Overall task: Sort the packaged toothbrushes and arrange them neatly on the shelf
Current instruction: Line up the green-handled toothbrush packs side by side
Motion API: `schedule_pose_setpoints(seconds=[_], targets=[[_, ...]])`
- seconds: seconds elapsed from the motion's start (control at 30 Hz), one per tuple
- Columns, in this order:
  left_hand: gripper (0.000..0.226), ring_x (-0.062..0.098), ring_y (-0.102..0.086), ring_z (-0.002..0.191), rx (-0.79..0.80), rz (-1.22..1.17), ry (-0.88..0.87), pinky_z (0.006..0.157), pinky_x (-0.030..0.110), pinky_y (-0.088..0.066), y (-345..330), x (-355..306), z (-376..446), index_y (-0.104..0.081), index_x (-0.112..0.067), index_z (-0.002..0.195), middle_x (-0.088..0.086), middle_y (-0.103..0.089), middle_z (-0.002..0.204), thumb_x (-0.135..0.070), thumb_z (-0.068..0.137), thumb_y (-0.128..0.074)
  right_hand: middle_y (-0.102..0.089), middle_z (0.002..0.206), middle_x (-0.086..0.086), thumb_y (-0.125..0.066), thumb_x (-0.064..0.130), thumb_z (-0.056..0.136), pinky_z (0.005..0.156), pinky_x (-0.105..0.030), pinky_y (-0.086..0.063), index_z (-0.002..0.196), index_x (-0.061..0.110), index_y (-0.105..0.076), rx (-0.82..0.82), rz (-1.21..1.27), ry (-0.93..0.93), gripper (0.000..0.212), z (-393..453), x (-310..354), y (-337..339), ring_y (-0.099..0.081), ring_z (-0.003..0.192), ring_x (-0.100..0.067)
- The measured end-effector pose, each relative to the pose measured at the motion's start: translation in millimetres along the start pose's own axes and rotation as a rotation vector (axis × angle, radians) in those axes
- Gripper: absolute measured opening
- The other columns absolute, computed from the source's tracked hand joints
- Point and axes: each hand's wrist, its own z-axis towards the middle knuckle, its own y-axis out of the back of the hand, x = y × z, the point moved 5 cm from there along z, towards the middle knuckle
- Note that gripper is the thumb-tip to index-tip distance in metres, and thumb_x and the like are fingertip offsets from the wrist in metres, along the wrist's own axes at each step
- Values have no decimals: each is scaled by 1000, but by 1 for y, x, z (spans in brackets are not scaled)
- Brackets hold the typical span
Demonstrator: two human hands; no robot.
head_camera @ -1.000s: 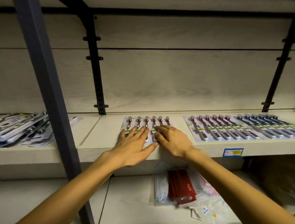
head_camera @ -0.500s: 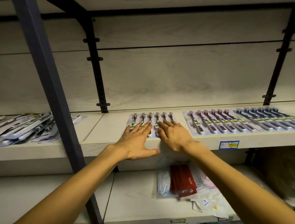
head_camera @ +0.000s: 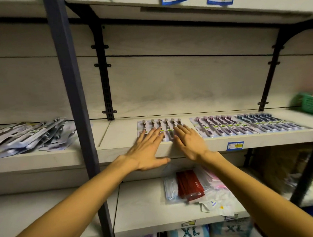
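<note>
Dim, warm light; blurred, warped edges

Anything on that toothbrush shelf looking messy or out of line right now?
Yes: the heap of toothbrush packs left of the grey post lies jumbled, overlapping at mixed angles. The row under both flat hands, left hand and right hand, and the rows to the right lie straight.

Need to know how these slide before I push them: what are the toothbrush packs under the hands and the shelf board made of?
Toothbrush packs: seemingly printed card backs under clear glossy plastic blisters, judging by glints.
Shelf board: pale wood-grain laminate, matte and smooth, probably; the core is not visible.
Left hand and right hand lie flat on the packs.
</note>
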Motion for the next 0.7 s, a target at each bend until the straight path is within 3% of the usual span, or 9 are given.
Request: schedule_pose_setpoints(seconds=[0.07, 0.13, 0.23, 0.33, 0.43, 0.53, 0.6, 0.7], targets=[[100, 13, 19, 150, -38, -53, -26, 122, 33, 13, 1, 10, -23, 6, -19, 160, 2, 17, 166, -72, 90, -42, -17, 166, -4, -27, 40, 108, 125, -39, -13, 158, 16, -23, -60, -33, 26, 56, -2, 17, 8, -10, 154, -21], [90, 16, 6, 155, -88, -51, -84, 124, 30, 6, 7, 24, -53, -4, -21, 161, 2, 7, 168, -65, 94, -43, -27, 163, -6, -32, 39, 107, 124, -39, -17, 156, 15, -30, -123, -31, 64, 54, -3, 44, 17, -19, 152, -23], [65, 18, -33, 144, -252, -27, -172, 120, 34, -28, 31, 52, -109, -37, -21, 153, 3, -31, 161, -48, 96, -50, -56, 141, -10, -46, 30, 104, 107, -40, -39, 140, 11, -53, -325, -21, 189, 42, -11, 105, 28, -49, 130, -31], [41, 17, -59, 109, -396, 27, -268, 90, 32, -51, 60, 89, -165, -61, -16, 131, 2, -58, 129, -32, 94, -57, -66, 114, -8, -52, 23, 99, 82, -40, -49, 123, 11, -63, -486, -19, 319, 29, -23, 179, 27, -60, 100, -30], [28, 16, -61, 90, -516, 85, -240, 77, 29, -52, 81, 139, -213, -67, -17, 117, 0, -63, 110, -25, 92, -57, -66, 103, -6, -51, 22, 97, 70, -37, -50, 116, 12, -65, -484, -41, 450, 26, -26, 251, 15, -60, 89, -26], [23, 18, -62, 89, -601, 106, -98, 72, 33, -53, 94, 188, -254, -67, -17, 110, 0, -63, 108, -24, 90, -59, -64, 101, -4, -49, 29, 94, 65, -35, -50, 117, 15, -62, -421, -46, 547, 30, -26, 314, -5, -59, 85, -23], [28, 20, -62, 97, -558, 102, 32, 74, 36, -53, 96, 221, -272, -65, -18, 114, -1, -59, 117, -28, 89, -60, -65, 105, -2, -49, 30, 95, 67, -32, -51, 120, 17, -59, -365, -86, 600, 30, -18, 348, -18, -59, 87, -21], [44, 24, -53, 122, -427, 72, 223, 90, 39, -51, 96, 272, -284, -53, -21, 134, 0, -44, 144, -40, 94, -53, -65, 108, -1, -51, 29, 96, 68, -31, -50, 118, 20, -58, -359, -89, 595, 25, 7, 388, -22, -61, 92, -21]])
